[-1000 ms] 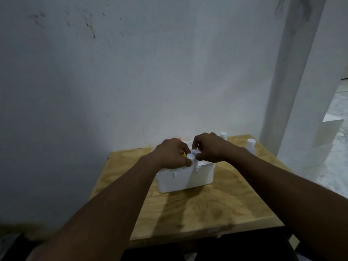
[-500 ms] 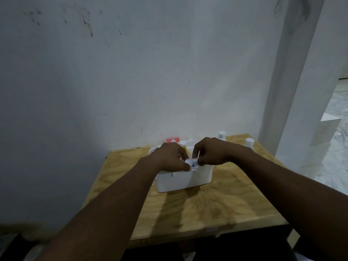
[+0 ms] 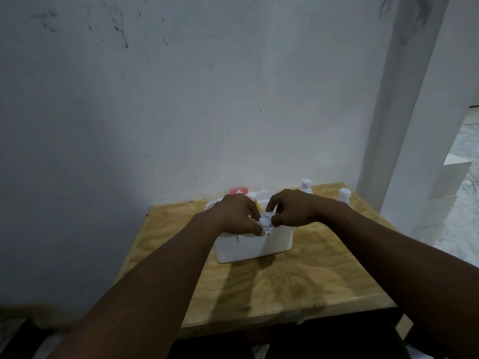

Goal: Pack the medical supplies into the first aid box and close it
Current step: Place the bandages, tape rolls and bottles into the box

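1. The left hand [image 3: 234, 216] and right hand [image 3: 291, 209] both pinch a small white item [image 3: 265, 222] between curled fingertips, likely to steady it while fitting it in.
2. The item sits just above the near rim of the open white box [image 3: 254, 246] on the table [image 3: 298, 281].
3. 2 supplies wait outside the box: a rear bottle [image 3: 306, 186] and a side bottle [image 3: 344, 195], so closing looks premature.
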`<state>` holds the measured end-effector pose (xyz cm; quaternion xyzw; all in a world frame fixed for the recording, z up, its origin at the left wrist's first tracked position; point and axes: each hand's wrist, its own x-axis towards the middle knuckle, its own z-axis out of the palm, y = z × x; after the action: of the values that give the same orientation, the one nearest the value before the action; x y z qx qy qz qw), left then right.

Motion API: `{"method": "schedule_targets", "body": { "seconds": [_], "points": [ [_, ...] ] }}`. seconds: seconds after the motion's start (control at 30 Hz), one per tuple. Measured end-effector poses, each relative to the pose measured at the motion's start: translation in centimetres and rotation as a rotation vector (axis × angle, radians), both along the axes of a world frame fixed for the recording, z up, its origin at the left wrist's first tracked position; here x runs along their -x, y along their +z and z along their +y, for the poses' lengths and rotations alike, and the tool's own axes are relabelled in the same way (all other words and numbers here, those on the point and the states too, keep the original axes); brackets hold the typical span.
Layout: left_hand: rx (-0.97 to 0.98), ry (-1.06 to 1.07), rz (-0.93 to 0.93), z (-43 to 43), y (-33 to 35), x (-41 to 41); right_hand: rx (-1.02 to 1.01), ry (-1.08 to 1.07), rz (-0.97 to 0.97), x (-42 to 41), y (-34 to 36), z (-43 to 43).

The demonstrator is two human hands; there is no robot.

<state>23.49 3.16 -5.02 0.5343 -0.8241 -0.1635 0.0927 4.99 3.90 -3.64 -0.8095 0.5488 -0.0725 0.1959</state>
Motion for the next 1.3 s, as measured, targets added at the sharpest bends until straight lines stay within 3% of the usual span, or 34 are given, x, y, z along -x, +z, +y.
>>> {"method": "schedule_targets", "body": {
  "seconds": [0.17,0.53,1.3],
  "points": [
    [-0.003,0.03,0.045,0.14,-0.05,0.02,0.069,0.018,-0.01,0.1,-0.43,-0.06],
    [-0.009,0.047,0.059,-0.32,0.3,0.0,0.002,0.081,0.017,0.19,0.31,-0.22],
    [-0.078,0.141,0.144,-0.12,0.72,0.25,0.097,-0.037,-0.151,0.89,-0.21,-0.68]
  ]
}}
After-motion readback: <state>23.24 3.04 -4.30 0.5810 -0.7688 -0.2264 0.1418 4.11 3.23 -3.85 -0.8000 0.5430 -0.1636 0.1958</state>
